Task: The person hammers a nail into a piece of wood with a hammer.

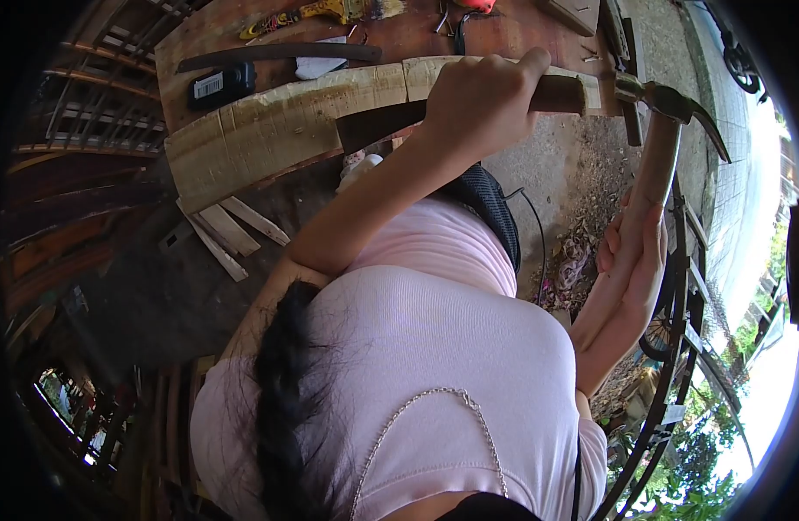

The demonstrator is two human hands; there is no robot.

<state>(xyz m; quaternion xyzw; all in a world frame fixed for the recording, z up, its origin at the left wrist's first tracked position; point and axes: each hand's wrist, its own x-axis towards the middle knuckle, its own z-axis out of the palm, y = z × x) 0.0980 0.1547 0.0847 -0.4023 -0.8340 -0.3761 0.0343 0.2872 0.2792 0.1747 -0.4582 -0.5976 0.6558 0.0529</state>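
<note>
My left hand is wrapped round a dark tool whose broad, blade-like part shows on the left and whose pale-tipped handle end shows on the right. This tool lies across the front edge of a light wooden board in this view. In my right hand is the wooden handle of a claw hammer, held upright. The hammer's striking face is close to the pale handle end, while its curved claw points away to the right.
The board lies along the edge of a reddish wooden bench. On the bench are a black case with a label, a long dark strip, a yellow tool and loose nails. Wood offcuts lie below, at left.
</note>
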